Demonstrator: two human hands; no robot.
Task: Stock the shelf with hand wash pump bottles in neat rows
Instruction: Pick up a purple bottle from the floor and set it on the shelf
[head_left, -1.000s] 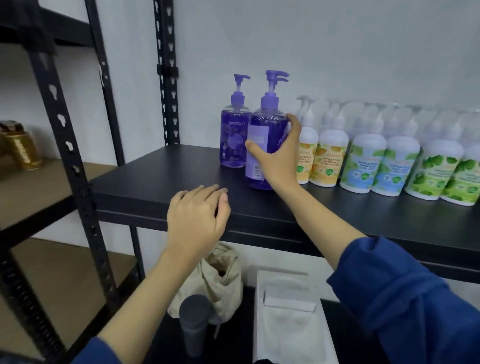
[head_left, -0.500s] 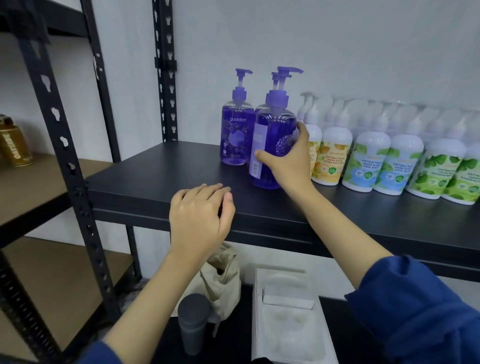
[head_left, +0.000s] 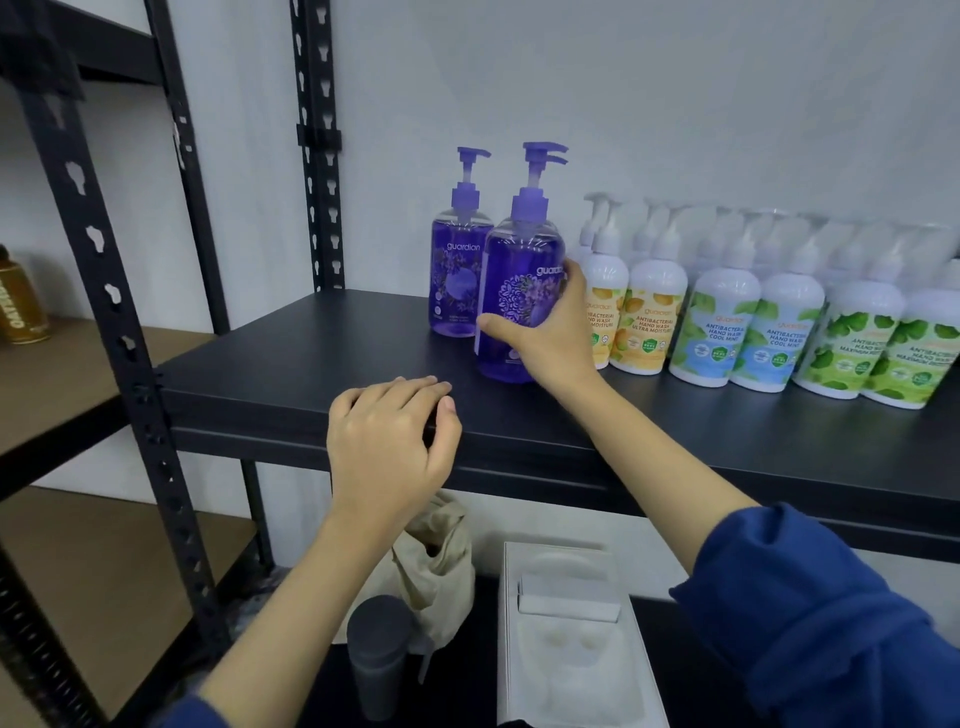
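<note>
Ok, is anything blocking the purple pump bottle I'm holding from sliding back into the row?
Possibly: another pump head shows right behind the held purple pump bottle in the right hand, so that spot looks taken. The black shelf to its left is open.

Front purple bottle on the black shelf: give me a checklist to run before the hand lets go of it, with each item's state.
1. Right hand grips the front purple bottle: ok.
2. Bottle upright: ok.
3. Base resting flat on the black shelf: cannot tell, the hand hides part of it.
4. Label facing forward: not ok, it is turned right, unlike the rear purple bottle.
5. Clearance from the orange-label bottle: cannot tell.
6. Left hand rests on the shelf edge, clear of bottles: ok.
</note>
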